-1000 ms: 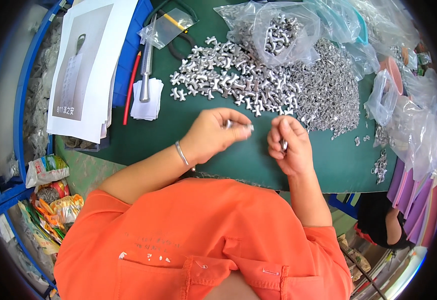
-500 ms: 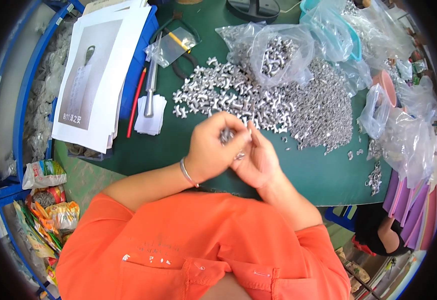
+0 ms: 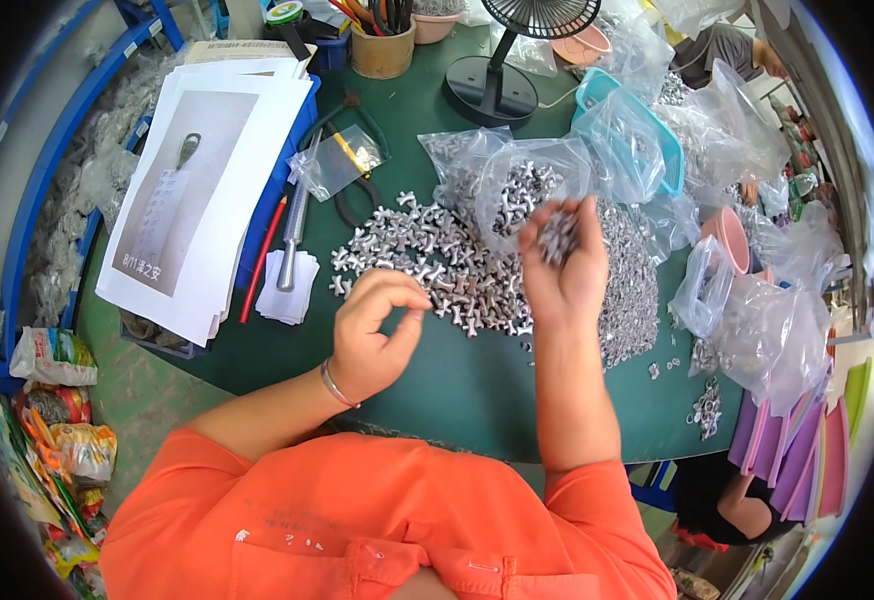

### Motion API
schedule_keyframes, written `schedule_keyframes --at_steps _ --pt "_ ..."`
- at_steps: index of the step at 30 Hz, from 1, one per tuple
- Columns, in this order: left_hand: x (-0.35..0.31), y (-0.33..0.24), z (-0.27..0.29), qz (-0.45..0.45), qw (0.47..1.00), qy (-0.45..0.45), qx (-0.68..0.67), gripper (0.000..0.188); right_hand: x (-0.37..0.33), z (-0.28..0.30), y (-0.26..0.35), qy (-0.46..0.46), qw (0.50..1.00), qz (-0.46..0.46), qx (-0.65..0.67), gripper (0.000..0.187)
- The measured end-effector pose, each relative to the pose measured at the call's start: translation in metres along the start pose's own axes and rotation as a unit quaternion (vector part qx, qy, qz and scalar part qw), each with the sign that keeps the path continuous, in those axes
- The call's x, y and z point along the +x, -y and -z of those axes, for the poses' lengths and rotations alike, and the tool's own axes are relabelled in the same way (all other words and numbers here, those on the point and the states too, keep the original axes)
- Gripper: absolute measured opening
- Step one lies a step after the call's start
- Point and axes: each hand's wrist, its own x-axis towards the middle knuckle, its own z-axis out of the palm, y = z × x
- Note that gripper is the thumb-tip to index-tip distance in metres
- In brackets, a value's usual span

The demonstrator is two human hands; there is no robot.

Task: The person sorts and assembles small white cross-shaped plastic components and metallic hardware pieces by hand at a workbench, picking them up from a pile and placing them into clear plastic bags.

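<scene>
small silver metal parts (image 3: 559, 232) bunched in right hand (image 3: 563, 270), raised over the table middle | right hand: fingers closed around them | left hand (image 3: 377, 335): loosely curled, whether it holds anything cannot be told, near edge of parts pile (image 3: 437, 265) | clear bag of parts (image 3: 517, 185) just beyond | green table (image 3: 457, 380) | papers (image 3: 207, 180) far left

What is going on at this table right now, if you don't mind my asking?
A person in an orange shirt sits at a green table heaped with small silvery metal parts. The right hand is raised over the heap, holding a small cluster of the parts. The left hand hovers curled above the table near the heap. Clear plastic bags of parts lie behind.
</scene>
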Motion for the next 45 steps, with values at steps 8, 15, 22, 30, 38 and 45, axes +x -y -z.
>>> schedule_keyframes --at_steps 8,15,22,30,38,45 --pt "-0.008 0.022 0.03 0.058 0.993 -0.076 0.063 0.033 0.084 0.021 0.027 0.069 0.667 0.46 -0.583 0.022" --pt "-0.011 0.056 0.024 0.146 0.978 -0.043 0.143 0.046 0.104 0.025 0.084 0.051 0.623 0.395 -0.673 0.016" --pt "-0.008 0.064 0.01 0.072 0.951 0.009 0.302 0.047 -0.012 0.026 -0.017 0.391 0.477 0.34 -0.71 0.03" --pt "-0.012 0.06 -0.013 0.104 0.96 0.013 0.258 0.033 -0.071 0.069 -0.059 0.259 0.472 0.258 -0.802 0.061" --pt "-0.031 0.029 -0.005 0.024 0.972 0.177 0.153 0.048 -0.099 0.084 -0.036 0.362 0.556 0.216 -0.717 0.039" --pt "-0.026 0.021 -0.001 0.022 0.938 0.297 0.176 0.048 -0.069 0.104 -0.009 0.087 0.606 0.303 -0.731 0.016"
